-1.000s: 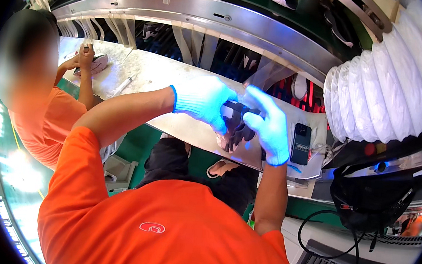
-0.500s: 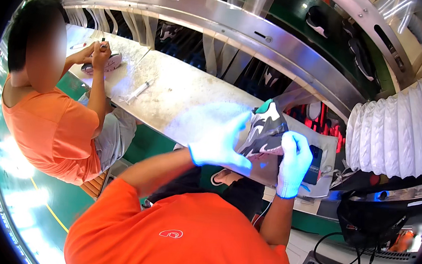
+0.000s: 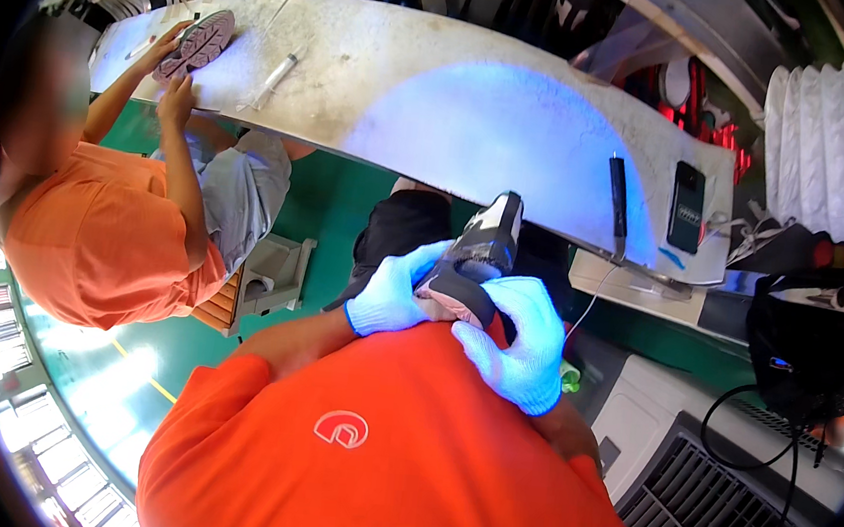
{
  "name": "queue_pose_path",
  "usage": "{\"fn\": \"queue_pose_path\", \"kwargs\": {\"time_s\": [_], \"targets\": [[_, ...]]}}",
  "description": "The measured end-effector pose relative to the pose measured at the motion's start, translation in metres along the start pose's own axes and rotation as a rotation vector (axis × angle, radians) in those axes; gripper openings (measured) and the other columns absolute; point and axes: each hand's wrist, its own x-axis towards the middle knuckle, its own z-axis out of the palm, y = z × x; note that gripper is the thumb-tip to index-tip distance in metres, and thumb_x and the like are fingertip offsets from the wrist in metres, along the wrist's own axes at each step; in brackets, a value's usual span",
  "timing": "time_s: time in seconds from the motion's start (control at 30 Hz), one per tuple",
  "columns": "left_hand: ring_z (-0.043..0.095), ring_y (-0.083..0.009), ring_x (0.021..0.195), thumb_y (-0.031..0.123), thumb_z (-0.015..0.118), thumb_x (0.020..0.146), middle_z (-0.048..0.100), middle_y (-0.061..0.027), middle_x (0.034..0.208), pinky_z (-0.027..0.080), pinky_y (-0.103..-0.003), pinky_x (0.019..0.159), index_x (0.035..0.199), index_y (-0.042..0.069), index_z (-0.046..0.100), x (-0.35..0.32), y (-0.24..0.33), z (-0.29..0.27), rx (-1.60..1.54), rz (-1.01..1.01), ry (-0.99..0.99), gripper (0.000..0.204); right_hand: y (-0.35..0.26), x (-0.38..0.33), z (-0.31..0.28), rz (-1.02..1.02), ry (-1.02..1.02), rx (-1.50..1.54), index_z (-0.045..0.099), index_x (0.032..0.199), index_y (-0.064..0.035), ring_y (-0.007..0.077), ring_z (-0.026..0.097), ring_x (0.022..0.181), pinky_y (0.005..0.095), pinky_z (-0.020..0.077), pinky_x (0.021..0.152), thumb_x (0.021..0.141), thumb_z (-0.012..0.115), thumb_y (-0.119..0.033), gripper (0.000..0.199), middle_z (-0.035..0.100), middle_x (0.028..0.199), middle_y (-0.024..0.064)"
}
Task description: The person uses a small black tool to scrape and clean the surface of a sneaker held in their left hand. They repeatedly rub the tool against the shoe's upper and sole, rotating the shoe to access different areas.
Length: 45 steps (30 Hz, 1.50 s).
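Close to my chest, over my lap, I hold a grey and black sneaker [image 3: 492, 238] with a pinkish sole edge. My left hand [image 3: 391, 293], in a white glove lit blue, is closed on its left side. On the other side my right hand [image 3: 523, 345], gloved too, curls its fingers against the near end of the shoe; thumb and forefinger are bent around it. The hands hide part of the sneaker. Beyond it, on the bench [image 3: 454, 126], lies a thin black pen-like tool [image 3: 618, 195] with a cord running down from its lower end.
A black phone [image 3: 687, 201] and a small blue piece [image 3: 672, 258] lie at the bench's right end. A clear syringe-like tube [image 3: 277, 80] rests farther left. At left a seated co-worker [image 3: 123, 237] handles another sneaker [image 3: 200, 43]. A white ribbed duct [image 3: 834, 149] stands at right.
The sneaker has come off the bench toward my chest, and both hands now grip it. The black tool has come into view on the bench. The co-worker's sneaker now shows its sole.
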Motion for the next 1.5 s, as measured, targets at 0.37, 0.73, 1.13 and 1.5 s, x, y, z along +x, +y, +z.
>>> {"fn": "queue_pose_path", "kwargs": {"time_s": [0.37,0.73,1.13,1.5], "targets": [[0.072,-0.0400,0.127,0.019,0.096,0.077,0.069,-0.0193,0.143,0.061,-0.045,0.105,0.153,0.007,0.059,0.013,0.017,0.000,0.662,0.305,0.114,0.085,0.044,-0.033,0.008,0.278,-0.038,0.098,0.069,0.132,-0.0016,0.0380,0.072,0.113,0.0422,0.0609,0.095,0.085,0.090,-0.010,0.053,0.067,0.127,0.0194],[0.076,-0.0332,0.097,0.015,0.097,0.074,0.074,-0.0109,0.106,0.063,-0.043,0.080,0.111,0.010,0.067,0.037,0.015,-0.013,0.680,0.804,-0.041,0.048,0.036,-0.032,0.002,0.322,-0.097,0.109,0.073,0.132,-0.0028,0.0368,0.071,0.114,0.0418,0.0593,0.097,0.081,0.092,-0.006,0.055,0.069,0.127,0.0180],[0.067,-0.0328,0.084,0.013,0.099,0.073,0.066,-0.0085,0.094,0.054,-0.041,0.070,0.101,0.011,0.060,0.056,0.048,-0.028,0.456,0.550,-0.176,0.048,0.050,-0.024,0.024,0.165,0.046,0.025,0.070,0.128,-0.0056,0.0331,0.069,0.099,0.0413,0.0593,0.086,0.086,0.094,-0.013,0.050,0.068,0.114,0.0127],[0.065,-0.0299,0.082,0.007,0.097,0.070,0.063,-0.0087,0.093,0.052,-0.040,0.071,0.099,0.011,0.057,0.054,0.049,-0.024,0.414,0.440,-0.157,0.049,0.066,-0.010,0.019,0.197,0.006,0.162,0.069,0.116,-0.0080,0.0298,0.069,0.091,0.0392,0.0574,0.079,0.077,0.100,-0.012,0.050,0.068,0.106,0.0106]]}}
